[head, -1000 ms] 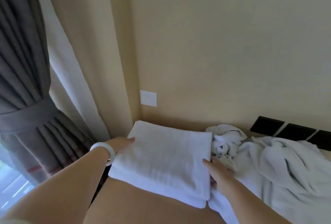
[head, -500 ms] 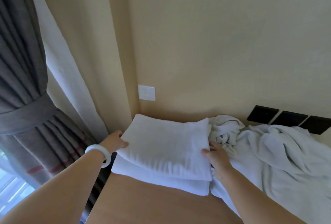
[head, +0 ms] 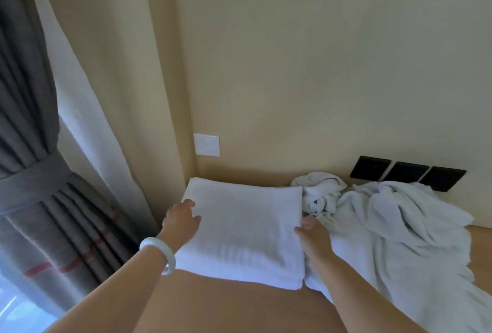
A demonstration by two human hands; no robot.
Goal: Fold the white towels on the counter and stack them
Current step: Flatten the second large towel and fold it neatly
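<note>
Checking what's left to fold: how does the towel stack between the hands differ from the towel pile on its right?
The stack is folded into a flat, neat rectangle; the pile is crumpled and spread out. The stack sits in the corner of the counter by the curtain; the pile lies below the black wall plates. Both are white and touching.

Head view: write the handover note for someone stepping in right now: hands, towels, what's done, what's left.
Hands: the left hand rests on the left edge of the folded stack, fingers relaxed. The right hand touches its right edge; grip unclear.
Towels: the stack sits at the back left of the counter. The unfolded towels lie heaped against its right side.
Done: folded towels stacked, edges roughly aligned.
Left: fold the heap and add each towel to the stack.
</note>
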